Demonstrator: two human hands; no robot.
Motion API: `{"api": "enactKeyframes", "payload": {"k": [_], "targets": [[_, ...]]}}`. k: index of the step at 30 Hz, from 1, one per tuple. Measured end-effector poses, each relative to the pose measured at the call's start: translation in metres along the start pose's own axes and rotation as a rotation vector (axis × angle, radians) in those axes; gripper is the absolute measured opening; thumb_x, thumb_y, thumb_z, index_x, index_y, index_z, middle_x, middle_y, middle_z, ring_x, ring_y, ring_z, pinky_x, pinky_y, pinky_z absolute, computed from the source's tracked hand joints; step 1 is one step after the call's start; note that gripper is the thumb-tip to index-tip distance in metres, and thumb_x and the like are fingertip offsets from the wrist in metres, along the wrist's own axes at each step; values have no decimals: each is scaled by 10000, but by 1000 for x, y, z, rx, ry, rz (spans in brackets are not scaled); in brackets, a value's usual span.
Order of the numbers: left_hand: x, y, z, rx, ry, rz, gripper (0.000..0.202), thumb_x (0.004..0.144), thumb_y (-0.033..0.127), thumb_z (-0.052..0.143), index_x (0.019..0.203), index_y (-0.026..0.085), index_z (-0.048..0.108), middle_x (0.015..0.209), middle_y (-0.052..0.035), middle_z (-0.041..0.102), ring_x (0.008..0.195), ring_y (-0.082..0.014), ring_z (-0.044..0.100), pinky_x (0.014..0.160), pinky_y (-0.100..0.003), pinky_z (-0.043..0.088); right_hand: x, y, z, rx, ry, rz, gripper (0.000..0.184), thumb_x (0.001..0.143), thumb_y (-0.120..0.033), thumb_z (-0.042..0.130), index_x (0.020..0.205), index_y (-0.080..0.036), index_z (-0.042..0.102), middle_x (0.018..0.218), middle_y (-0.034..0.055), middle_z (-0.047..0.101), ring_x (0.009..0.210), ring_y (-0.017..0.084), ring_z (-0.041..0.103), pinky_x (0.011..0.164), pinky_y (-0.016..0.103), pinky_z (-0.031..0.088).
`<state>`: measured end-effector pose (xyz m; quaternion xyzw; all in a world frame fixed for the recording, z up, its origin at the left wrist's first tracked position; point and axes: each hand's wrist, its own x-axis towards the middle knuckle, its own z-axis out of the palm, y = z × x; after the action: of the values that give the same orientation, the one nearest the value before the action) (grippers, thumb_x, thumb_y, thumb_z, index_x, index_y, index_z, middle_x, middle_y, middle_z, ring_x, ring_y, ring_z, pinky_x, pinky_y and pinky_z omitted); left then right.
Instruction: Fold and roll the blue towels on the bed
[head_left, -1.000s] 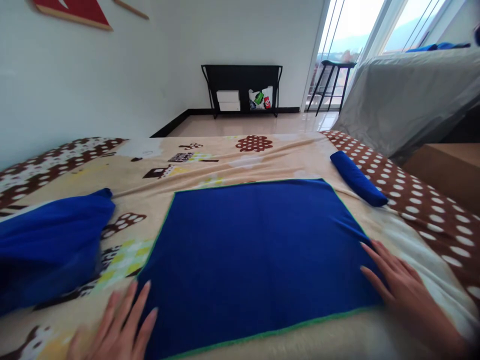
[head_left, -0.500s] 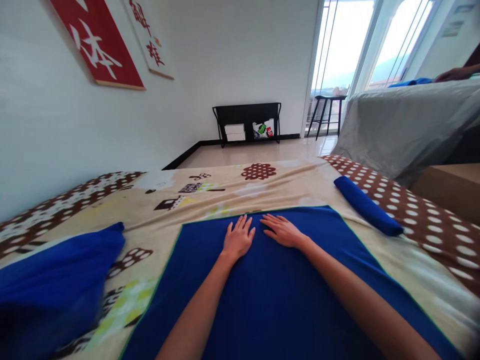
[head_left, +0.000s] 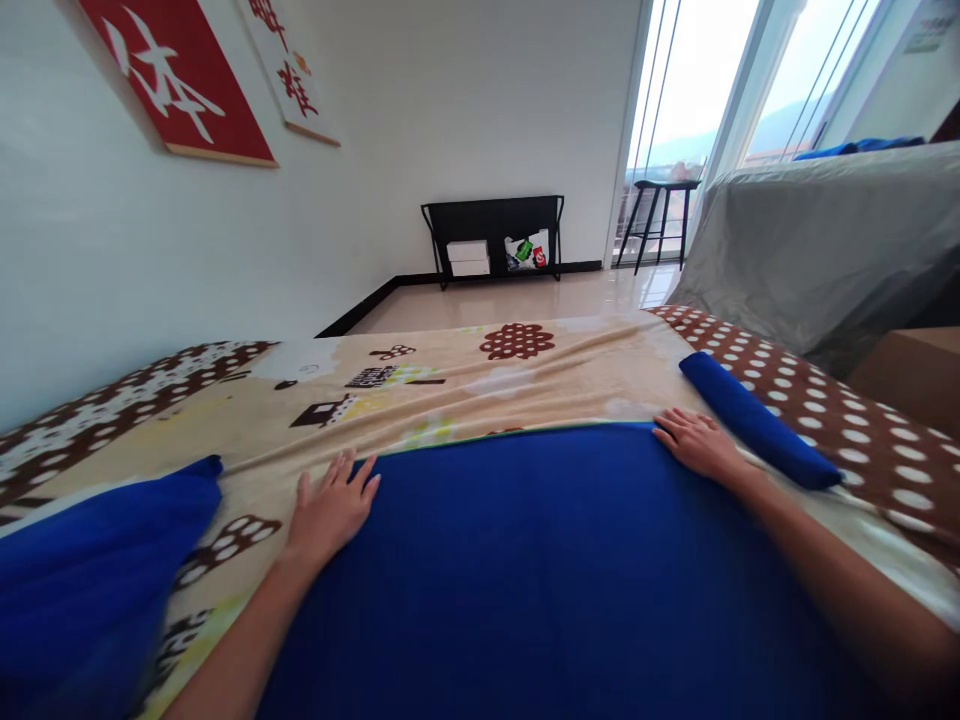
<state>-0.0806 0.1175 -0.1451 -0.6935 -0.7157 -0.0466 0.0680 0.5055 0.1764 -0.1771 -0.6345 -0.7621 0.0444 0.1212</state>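
A blue cloth [head_left: 525,560] with a thin green edge lies spread out on the patterned bedspread [head_left: 450,395]. My left hand [head_left: 330,508] rests open at the cloth's far left corner, fingers apart, partly over the bedspread. At the far right corner my right hand [head_left: 699,445] lies flat with its fingers stretched out. Just beyond it is a rolled blue cloth [head_left: 757,420]. To the left of my left arm sits another blue cloth [head_left: 105,580], loosely heaped, its near part running out of view.
A black rack [head_left: 491,235] with white boxes stands against the far wall. At the right are a black stool [head_left: 660,215], a surface under a grey cover [head_left: 825,230] with blue cloth on top, and a cardboard box [head_left: 911,375]. Red and white scrolls hang on the left wall.
My hands have slid apart from the middle of the cloth's far edge to its two far corners. The other person's hand at the far right is out of sight.
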Motion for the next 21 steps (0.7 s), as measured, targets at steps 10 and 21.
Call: {"api": "enactKeyframes", "payload": {"k": [10,21], "targets": [[28,205,18,-160,-82,435,520,1006,424,276,1504,283,323,1584,-10,327,1460,-169,285,1175,-388,246,22,-154,38,63,-75,-372,522,1002,-510,292,1464,-305,422,1524,-20,389,1428,142,317,1167,347,262],[11,110,5,-96,-11,203,540,1002,445,264,1490,236,358,1576,-72,332,1464,-219,280,1181,-478,194,-17,-16,3,-47,53,53,689,995,-567,141,1461,-150,430,1525,133,368,1444,270,285,1175,530,194]]}}
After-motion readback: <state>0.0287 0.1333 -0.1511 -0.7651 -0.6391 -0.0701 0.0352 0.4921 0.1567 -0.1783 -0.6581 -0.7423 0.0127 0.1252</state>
